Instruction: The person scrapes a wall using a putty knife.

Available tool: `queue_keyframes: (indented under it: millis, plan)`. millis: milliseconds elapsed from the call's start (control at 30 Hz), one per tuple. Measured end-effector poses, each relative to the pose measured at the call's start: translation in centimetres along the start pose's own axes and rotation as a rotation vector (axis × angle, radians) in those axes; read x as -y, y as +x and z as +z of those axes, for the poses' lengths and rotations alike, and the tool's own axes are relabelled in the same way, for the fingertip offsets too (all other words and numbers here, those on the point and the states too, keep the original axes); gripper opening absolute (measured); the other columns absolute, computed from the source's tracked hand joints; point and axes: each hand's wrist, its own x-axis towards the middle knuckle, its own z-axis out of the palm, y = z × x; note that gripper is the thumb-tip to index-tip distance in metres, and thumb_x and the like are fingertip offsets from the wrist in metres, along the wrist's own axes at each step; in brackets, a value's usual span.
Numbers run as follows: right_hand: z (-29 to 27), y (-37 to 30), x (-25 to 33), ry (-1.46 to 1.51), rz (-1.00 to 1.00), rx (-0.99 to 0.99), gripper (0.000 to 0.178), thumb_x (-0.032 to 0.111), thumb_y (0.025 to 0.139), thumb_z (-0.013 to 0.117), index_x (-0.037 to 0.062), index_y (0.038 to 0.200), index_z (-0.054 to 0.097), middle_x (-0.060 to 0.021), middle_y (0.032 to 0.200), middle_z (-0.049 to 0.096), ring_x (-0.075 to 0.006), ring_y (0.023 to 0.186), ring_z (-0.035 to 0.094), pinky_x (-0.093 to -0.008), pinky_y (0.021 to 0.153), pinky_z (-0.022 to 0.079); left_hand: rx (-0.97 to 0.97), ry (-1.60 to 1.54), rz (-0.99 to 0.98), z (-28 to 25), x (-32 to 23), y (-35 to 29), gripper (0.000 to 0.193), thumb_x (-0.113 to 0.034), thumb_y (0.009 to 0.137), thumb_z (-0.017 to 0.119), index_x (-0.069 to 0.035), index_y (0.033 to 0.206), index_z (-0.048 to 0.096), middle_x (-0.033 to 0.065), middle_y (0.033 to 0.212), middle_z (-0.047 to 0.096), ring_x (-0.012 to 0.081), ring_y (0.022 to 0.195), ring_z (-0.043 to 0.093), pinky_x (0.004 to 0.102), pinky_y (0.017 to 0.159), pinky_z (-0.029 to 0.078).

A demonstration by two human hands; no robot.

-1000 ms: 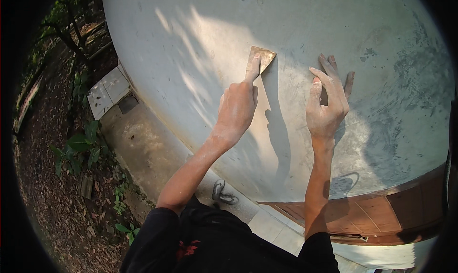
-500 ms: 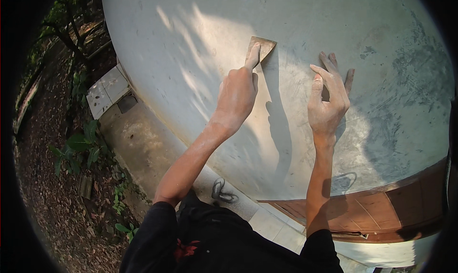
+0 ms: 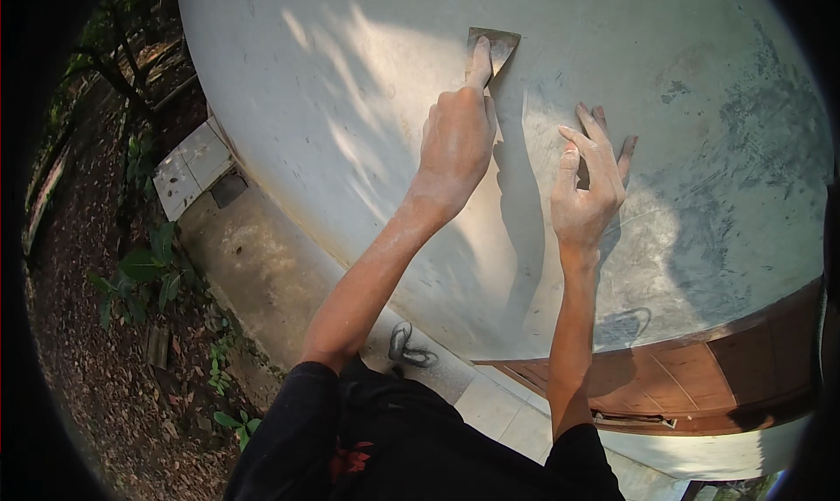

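A flat putty knife (image 3: 504,46) with a flared blade is gripped in my left hand (image 3: 459,133), its index finger stretched along the blade. The blade lies against a pale grey plastered wall (image 3: 402,212); the knife's handle is hidden inside my fist. To the right, my right hand (image 3: 588,186) is at the wall with its fingers apart and nothing visible in it. Whitish dust coats both hands. Shadows of the left arm and knife fall across the wall between my hands.
A brown wooden door or panel (image 3: 665,378) borders the wall at lower right. Below runs a concrete ledge (image 3: 262,265) with white tiles (image 3: 188,168). A dark looped object (image 3: 409,348) lies near my body. Leafy plants (image 3: 144,273) and leaf-strewn ground are at left.
My left hand has slid the putty knife upward and slightly right along the wall. My right hand has shifted a little left and down, fingers still apart.
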Motion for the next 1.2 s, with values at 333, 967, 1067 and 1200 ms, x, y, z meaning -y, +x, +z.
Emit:
queue_keyframes:
  millis: [333, 967, 1067, 1200]
  plan:
    - [3.2, -6.1, 8.3, 0.516, 0.445, 0.022, 0.050, 0.001, 0.096, 0.045, -0.0035, 0.145, 0.037, -0.0208, 0.129, 0.059, -0.0339, 0.113, 0.062, -0.0398, 0.088, 0.053, 0.419, -0.108, -0.072, 0.4, 0.8, -2.5, 0.067, -0.011, 0.099, 0.042, 0.000, 0.155, 0.008, 0.0236, 0.065, 0.060, 0.0280, 0.059, 0.060, 0.0435, 0.067, 0.047]
    - [11.2, -7.1, 13.7, -0.017, 0.774, -0.031, 0.068, -0.005, 0.092, 0.053, -0.0002, 0.153, 0.023, -0.0210, 0.101, 0.063, -0.0282, 0.084, 0.068, -0.0378, 0.068, 0.053, 0.578, -0.243, 0.141, -3.1, 11.5, 0.9, 0.064, -0.002, 0.090, 0.060, -0.019, 0.150, 0.042, 0.0157, 0.116, 0.066, 0.0234, 0.104, 0.061, 0.0357, 0.088, 0.050]
    - [11.0, -7.0, 13.6, -0.102, 0.803, -0.011, 0.062, -0.005, 0.092, 0.051, 0.0040, 0.151, 0.034, -0.0192, 0.093, 0.065, -0.0266, 0.080, 0.068, -0.0376, 0.066, 0.052, 0.210, -0.140, 0.308, -3.8, 14.1, 2.4, 0.066, -0.002, 0.087, 0.063, -0.018, 0.148, 0.044, 0.0158, 0.144, 0.048, 0.0278, 0.127, 0.046, 0.0429, 0.102, 0.044]
    - [11.1, -5.5, 14.1, -0.193, 0.784, -0.079, 0.056, -0.003, 0.093, 0.052, 0.0107, 0.147, 0.044, -0.0173, 0.087, 0.070, -0.0245, 0.069, 0.068, -0.0361, 0.064, 0.052, 0.139, -0.193, 0.324, -4.1, 16.1, 4.0, 0.073, -0.011, 0.085, 0.068, -0.012, 0.151, 0.037, 0.0200, 0.162, 0.005, 0.0406, 0.148, 0.011, 0.0572, 0.117, 0.019]
